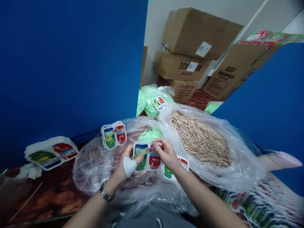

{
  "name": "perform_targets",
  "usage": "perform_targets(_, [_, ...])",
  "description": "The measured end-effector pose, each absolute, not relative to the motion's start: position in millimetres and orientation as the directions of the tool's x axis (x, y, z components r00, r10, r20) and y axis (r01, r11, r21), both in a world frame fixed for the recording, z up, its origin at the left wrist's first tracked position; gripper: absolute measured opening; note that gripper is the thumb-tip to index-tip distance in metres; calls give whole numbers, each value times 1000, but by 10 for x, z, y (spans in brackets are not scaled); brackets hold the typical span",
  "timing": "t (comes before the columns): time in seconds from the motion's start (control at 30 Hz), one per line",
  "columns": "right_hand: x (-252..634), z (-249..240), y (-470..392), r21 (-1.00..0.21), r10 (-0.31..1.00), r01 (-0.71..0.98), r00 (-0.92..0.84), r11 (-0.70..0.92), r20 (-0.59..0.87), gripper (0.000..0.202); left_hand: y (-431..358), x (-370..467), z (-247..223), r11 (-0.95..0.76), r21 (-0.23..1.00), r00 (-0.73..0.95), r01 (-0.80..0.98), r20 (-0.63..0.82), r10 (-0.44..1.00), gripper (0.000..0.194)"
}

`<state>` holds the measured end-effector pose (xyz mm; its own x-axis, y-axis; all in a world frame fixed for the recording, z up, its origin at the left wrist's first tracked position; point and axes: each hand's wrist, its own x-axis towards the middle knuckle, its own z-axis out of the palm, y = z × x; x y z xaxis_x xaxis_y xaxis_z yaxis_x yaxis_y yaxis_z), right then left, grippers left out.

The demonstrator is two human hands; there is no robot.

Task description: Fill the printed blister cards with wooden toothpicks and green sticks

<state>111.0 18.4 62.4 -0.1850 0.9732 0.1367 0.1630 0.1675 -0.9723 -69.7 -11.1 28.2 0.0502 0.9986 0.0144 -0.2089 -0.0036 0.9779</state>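
Observation:
A printed card package [147,158] with a green can picture and a red Cola picture is held up in front of me. My left hand [130,160], with a white patch near the thumb, grips its left side. The fingers of my right hand [166,152] pinch its upper right edge. Just behind the card, green sticks [150,134] lie in a clear plastic bag [95,161]. To the right, an open clear bag holds many brown sticks [201,139]. Another card [168,172] lies partly under my right forearm.
Cards are stacked at left [53,152] and on the bag [114,135]. A green-filled bag [152,110] sits behind, below cardboard boxes [182,65]. Blue panels [71,63] flank both sides. Many cards [266,205] lie at lower right.

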Motion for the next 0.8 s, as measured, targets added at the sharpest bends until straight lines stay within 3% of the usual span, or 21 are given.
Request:
perform_targets(0.17, [960, 489, 215, -954, 969, 255, -224, 161, 104, 29, -61, -853, 175, 63, 966, 150, -252, -25, 988, 39])
perform_targets(0.3, [976, 463, 302, -881, 934, 377, -316, 286, 168, 39, 156, -1185, 110, 34, 992, 18, -120, -32, 999, 41])
perform_targets(0.4, [1280, 490, 414, -657, 906, 641, -390, 397, 166, 37, 399, -1529, 63, -44, 978, -195, 202, 84, 977, 32])
perform_targets(0.5, [1841, 482, 472, -295, 913, 869, -406, 398, 36, 33, 577, -1813, -1, -38, 947, -265, 319, 128, 956, 27])
perform_targets(0.53, [2050, 467, 458, -193, 926, 910, -378, 367, -21, 34, 615, -1882, -30, -38, 921, -278, 389, 157, 948, 25])
perform_targets(0.6, [2436, 417, 384, -54, 948, 956, -294, 290, -123, 39, 672, -1981, -97, -80, 632, -222, 771, 384, 896, 23])
perform_targets(0.7, [2818, 288, 254, 35, 955, 979, -187, 200, -231, 49, 733, -2045, -179, -16, 332, -172, 943, 530, 831, 28])
perform_targets(0.8, [2974, 136, 220, 10, 949, 989, -138, 147, -283, 46, 747, -2024, -159, -21, 368, -209, 929, 574, 792, 36])
